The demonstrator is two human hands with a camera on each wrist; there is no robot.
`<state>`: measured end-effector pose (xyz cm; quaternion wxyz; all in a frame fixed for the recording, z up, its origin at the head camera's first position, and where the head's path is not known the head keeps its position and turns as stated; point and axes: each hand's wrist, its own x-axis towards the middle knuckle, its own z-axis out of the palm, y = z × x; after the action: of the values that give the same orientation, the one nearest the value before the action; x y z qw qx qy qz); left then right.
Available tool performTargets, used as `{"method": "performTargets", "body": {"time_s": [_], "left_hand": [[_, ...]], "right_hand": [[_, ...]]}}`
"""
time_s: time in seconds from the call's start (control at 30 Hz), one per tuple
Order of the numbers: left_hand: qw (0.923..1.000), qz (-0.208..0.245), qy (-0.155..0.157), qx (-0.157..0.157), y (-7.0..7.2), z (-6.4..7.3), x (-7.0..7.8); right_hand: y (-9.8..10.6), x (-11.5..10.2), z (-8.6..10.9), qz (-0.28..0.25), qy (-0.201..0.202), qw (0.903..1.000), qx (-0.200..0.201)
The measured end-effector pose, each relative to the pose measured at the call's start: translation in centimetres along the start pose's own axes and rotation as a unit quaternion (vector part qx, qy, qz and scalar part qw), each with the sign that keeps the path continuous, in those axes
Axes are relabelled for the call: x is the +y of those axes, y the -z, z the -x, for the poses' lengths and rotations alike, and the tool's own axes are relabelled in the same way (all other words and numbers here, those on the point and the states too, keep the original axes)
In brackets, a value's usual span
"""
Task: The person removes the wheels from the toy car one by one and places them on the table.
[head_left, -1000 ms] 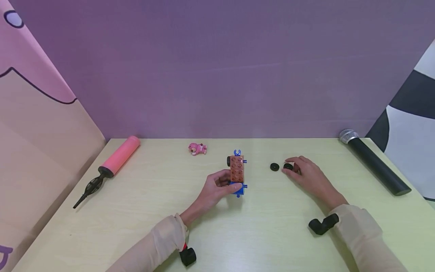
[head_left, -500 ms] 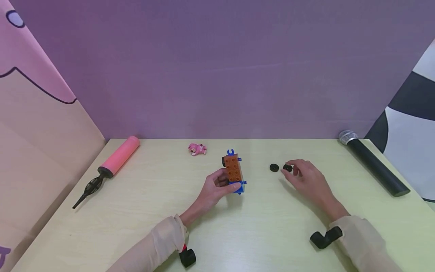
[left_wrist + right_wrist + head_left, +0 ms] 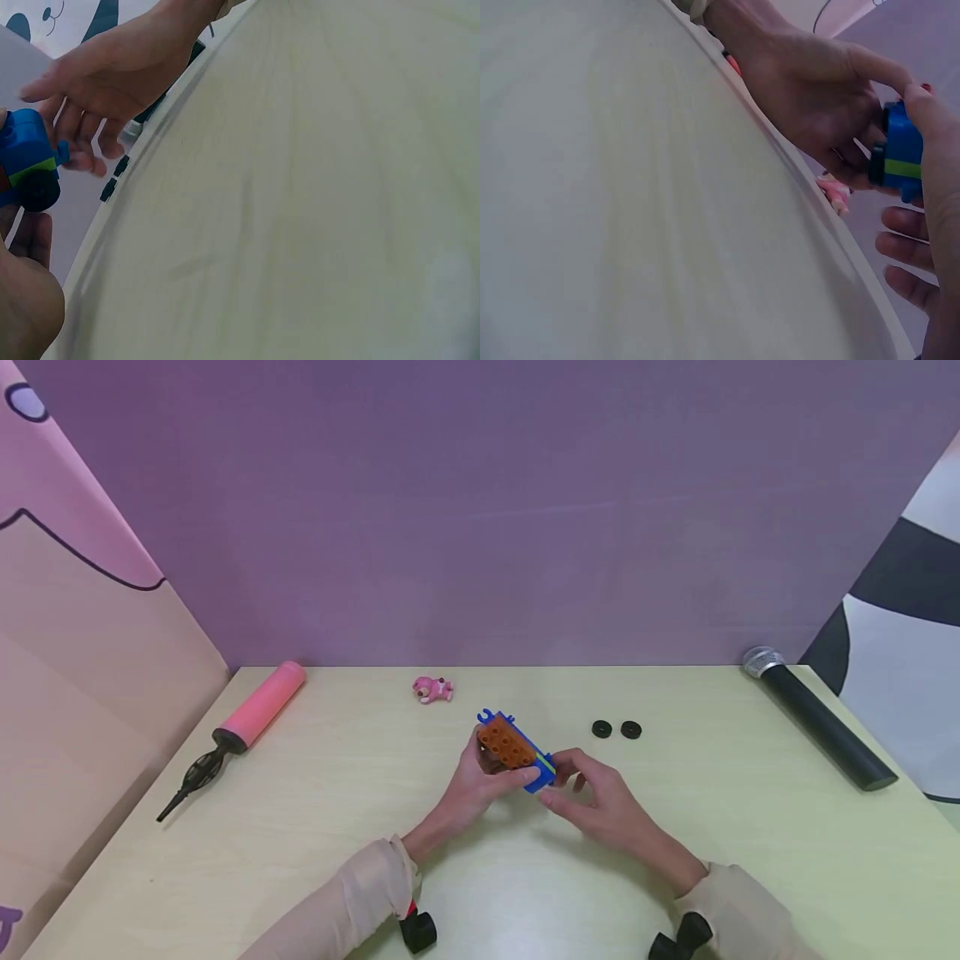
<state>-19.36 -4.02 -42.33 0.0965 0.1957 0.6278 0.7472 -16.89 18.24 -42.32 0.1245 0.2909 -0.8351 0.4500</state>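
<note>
A toy-brick vehicle has an orange-brown studded top, a blue base and a lime stripe. My left hand grips it above the table, thumb along the blue end. My right hand is at that blue end, its index fingertip right by the edge and its thumb just below. In the left wrist view, the right hand's fingers are loosely bent with nothing between them. A black wheel shows on the vehicle there; dark wheels show in the right wrist view too. Two loose black wheels lie beyond the right hand.
A small pink bear figure lies near the table's back edge. The pink hand pump lies at the left, a black microphone at the right. A purple panel rises behind the table.
My right hand has left the loose wheel on the table and come left to the vehicle's blue end. My left hand has tilted the vehicle, its far end swinging left.
</note>
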Motion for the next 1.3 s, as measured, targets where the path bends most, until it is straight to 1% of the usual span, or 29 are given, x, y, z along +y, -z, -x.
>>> {"method": "performTargets", "body": {"time_s": [0.1,0.23,0.43,0.5,0.6,0.67,0.77,0.9,1.0,1.1,1.2,1.3], "left_hand": [[1.0000,0.003,-0.004,0.002,-0.05,-0.07,-0.11],[0.9998,-0.003,-0.017,0.006,0.04,-0.05,-0.37],[0.9982,0.028,-0.050,0.016,0.00,0.14,-0.37],[0.9975,0.043,-0.054,0.012,-0.03,0.17,-0.34],[0.9976,0.042,-0.055,0.004,0.01,0.24,-0.33],[0.9982,0.032,-0.051,-0.007,0.08,0.27,-0.38],[0.9984,0.007,-0.049,-0.028,0.21,0.37,-0.45],[0.9965,-0.008,-0.053,-0.064,0.28,0.38,-0.44],[0.9943,-0.012,-0.050,-0.094,0.23,0.31,-0.37],[0.9917,-0.025,-0.041,-0.119,0.21,0.21,-0.34],[0.9896,-0.039,-0.029,-0.135,0.19,0.12,-0.28],[0.9879,-0.040,-0.019,-0.149,0.07,-0.01,-0.14]], "right_hand": [[-0.60,-0.53,-0.02,-0.024,-0.034,0.9991,0.010],[-0.79,-0.76,0.10,-0.046,-0.051,0.9973,0.026],[-0.49,-0.77,0.36,-0.087,-0.039,0.9947,0.037],[-0.37,-0.72,0.42,-0.100,-0.034,0.9936,0.039],[-0.22,-0.55,0.50,-0.127,-0.035,0.9901,0.047],[-0.12,-0.44,0.56,-0.151,-0.039,0.9863,0.055],[-0.03,-0.28,0.60,-0.185,-0.044,0.9799,0.059],[-0.06,-0.11,0.59,-0.204,-0.043,0.9767,0.053],[-0.18,0.00,0.49,-0.208,-0.038,0.9759,0.052],[-0.35,0.01,0.31,-0.210,-0.029,0.9762,0.047],[-0.41,-0.17,0.13,-0.202,-0.024,0.9784,0.038],[-0.26,-0.42,0.08,-0.191,-0.027,0.9810,0.026]]}}
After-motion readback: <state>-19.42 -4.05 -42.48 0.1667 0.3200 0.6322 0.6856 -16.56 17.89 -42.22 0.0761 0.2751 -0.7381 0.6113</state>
